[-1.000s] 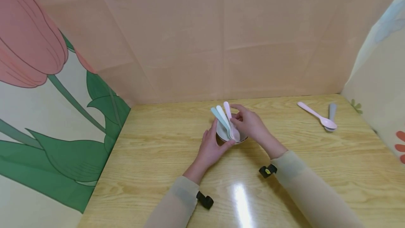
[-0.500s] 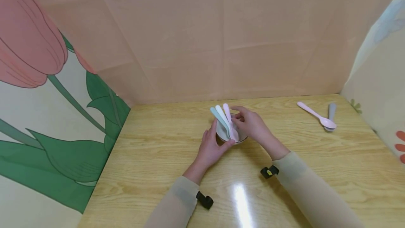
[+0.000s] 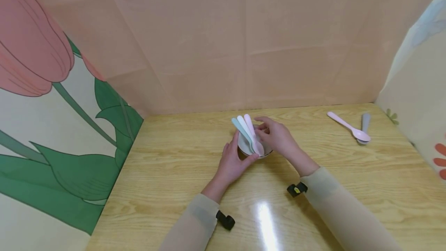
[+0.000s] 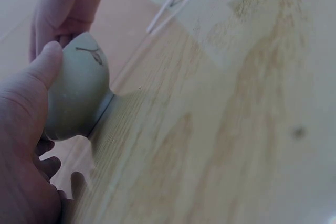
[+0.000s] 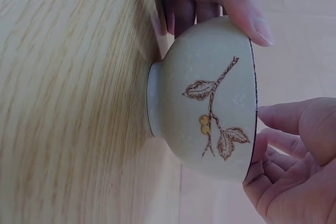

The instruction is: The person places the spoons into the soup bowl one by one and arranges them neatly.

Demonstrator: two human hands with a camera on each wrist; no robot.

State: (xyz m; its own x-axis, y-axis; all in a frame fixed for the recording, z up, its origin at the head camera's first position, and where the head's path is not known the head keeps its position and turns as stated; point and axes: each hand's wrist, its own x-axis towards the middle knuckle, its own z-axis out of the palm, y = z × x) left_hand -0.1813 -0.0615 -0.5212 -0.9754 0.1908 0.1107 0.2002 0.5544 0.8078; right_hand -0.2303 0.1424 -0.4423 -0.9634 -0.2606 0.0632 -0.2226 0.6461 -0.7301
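A small pale bowl (image 5: 210, 87), patterned with a brown leafy twig and dark-rimmed, stands upright on the table. Three spoons lean in it: light blue (image 3: 240, 127), white (image 3: 244, 124) and pink (image 3: 248, 119), handles up at the far left rim. My left hand (image 3: 231, 162) grips the bowl's left and near side, thumb by the rim. On the other side my right hand (image 3: 277, 136) holds the far right rim with curled fingers and thumb, its fingertips apart from the pink handle. In the left wrist view the bowl hides part of the right fingers.
At the right back of the wooden table (image 3: 156, 173) a second pink spoon (image 3: 343, 121) lies across a grey spoon (image 3: 366, 121). A plain peach backdrop (image 3: 209, 49) rises behind the table, with a tulip-printed panel (image 3: 76, 165) on the left.
The pink handle in the bowl has tipped left, closer to the white spoon, and slightly lower. My right hand has shifted slightly right. The left hand stays put.
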